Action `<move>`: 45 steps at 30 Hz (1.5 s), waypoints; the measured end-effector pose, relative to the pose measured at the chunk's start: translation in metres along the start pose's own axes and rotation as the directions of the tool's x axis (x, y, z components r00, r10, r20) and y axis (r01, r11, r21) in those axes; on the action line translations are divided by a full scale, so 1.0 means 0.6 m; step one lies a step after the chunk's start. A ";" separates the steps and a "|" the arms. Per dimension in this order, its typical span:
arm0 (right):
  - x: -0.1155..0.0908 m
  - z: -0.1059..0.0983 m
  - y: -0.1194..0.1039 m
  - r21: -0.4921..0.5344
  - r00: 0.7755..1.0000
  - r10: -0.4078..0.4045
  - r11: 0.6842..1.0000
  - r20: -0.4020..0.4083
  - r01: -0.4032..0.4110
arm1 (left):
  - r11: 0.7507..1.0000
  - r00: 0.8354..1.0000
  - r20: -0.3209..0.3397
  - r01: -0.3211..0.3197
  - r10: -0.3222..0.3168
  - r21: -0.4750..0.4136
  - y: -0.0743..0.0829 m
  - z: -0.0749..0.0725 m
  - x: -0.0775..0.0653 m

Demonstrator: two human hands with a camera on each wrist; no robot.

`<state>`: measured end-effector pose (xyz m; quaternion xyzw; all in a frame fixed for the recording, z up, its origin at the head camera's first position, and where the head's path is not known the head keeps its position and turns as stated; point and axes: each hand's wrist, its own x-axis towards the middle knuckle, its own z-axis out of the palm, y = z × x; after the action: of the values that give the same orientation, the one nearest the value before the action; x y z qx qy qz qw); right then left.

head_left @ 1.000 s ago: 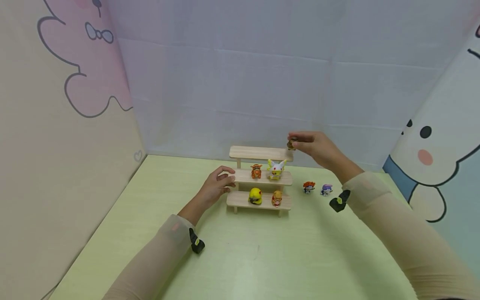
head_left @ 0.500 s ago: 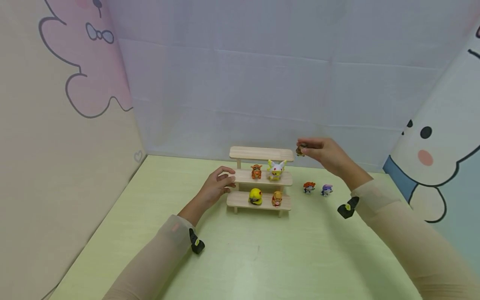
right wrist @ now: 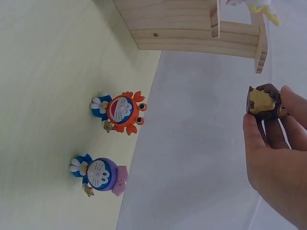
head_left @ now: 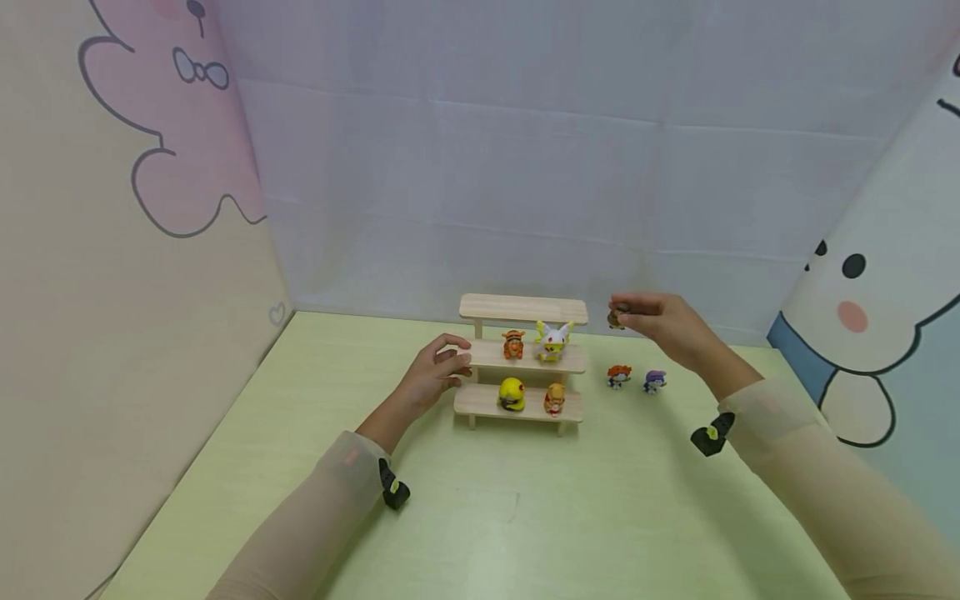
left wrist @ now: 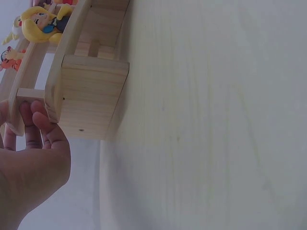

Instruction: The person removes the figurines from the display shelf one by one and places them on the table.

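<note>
Your work surface is a pale green table [head_left: 525, 492], extending below both hands. Beyond your grips hangs a creased, pale lilac cloth backdrop [head_left: 487, 150]; to the far left of your left hand stands a cream panel with a pink cartoon [head_left: 195, 142], and to the right of your right hand a panel with a white cartoon animal [head_left: 892, 292].

Your left hand [head_left: 437, 375] grips the left end of the three-tier, light wooden stepped shelf [head_left: 522, 307]. Your right hand [head_left: 663, 325] pinches a small brown-and-tan figurine [right wrist: 263, 102], held raised, right of the shelf and apart from it.

The head view shows four figurines to the right of your left grip, two on each lower tier. Only the left wrist view shows the face of the yellow-haired figurine [left wrist: 43, 26]. The right wrist view resolves, below your right grip, an orange crab-hooded blue figurine [right wrist: 120, 112] and a purple-hooded blue figurine [right wrist: 100, 174], both whiskered.
</note>
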<state>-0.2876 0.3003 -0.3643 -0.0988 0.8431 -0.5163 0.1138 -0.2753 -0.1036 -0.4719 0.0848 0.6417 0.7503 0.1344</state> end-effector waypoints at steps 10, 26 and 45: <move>-0.020 -0.016 0.035 -0.025 1.000 0.024 0.999 -0.013 -0.024 | 1.000 1.000 -0.002 0.003 -0.003 -0.001 0.002 0.002 -0.002; -0.055 -0.039 0.081 0.027 0.998 0.053 0.998 -0.028 -0.052 | 1.000 1.000 -0.007 0.004 -0.004 -0.008 -0.001 0.003 0.001; -0.080 -0.055 0.127 -0.001 0.995 0.074 0.997 -0.066 -0.074 | 1.000 1.000 -0.019 0.003 -0.003 0.002 -0.002 0.001 0.001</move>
<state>-0.2555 0.3760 -0.4135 -0.0505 0.8504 -0.5130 0.1049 -0.2757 -0.1028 -0.4729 0.0769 0.6438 0.7502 0.1291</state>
